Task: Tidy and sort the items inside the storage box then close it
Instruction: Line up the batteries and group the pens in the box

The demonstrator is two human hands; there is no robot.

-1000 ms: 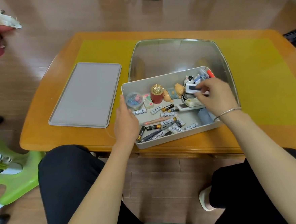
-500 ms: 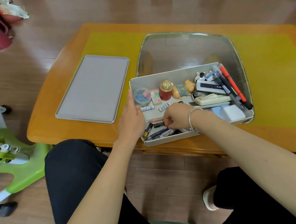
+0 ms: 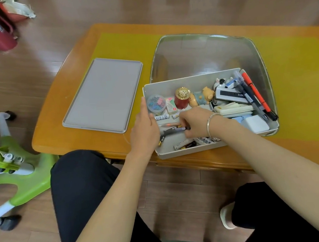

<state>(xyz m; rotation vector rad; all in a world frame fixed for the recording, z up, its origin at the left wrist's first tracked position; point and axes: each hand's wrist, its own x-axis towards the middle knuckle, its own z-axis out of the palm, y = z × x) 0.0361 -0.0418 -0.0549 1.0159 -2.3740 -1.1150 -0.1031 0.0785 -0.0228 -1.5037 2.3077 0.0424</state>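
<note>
Two hands are working at the storage box [image 3: 193, 79], which is sitting on the table [image 3: 76, 126] near the front edge. One second ago the right hand [image 3: 196, 123] was over at the far right by the white gadgets; now it is down among the loose batteries [image 3: 185, 144] and is curling its fingers round a dark pen [image 3: 174, 130] (so the pen sorting is getting going). The left hand [image 3: 146, 129] is holding the box's left wall as before, fingers straight and together. The lid [image 3: 104, 94] is lying well apart on the left, so closing is coming later. The right fingertips are hiding under the palm, and some batteries are hiding under the wrist.
</note>
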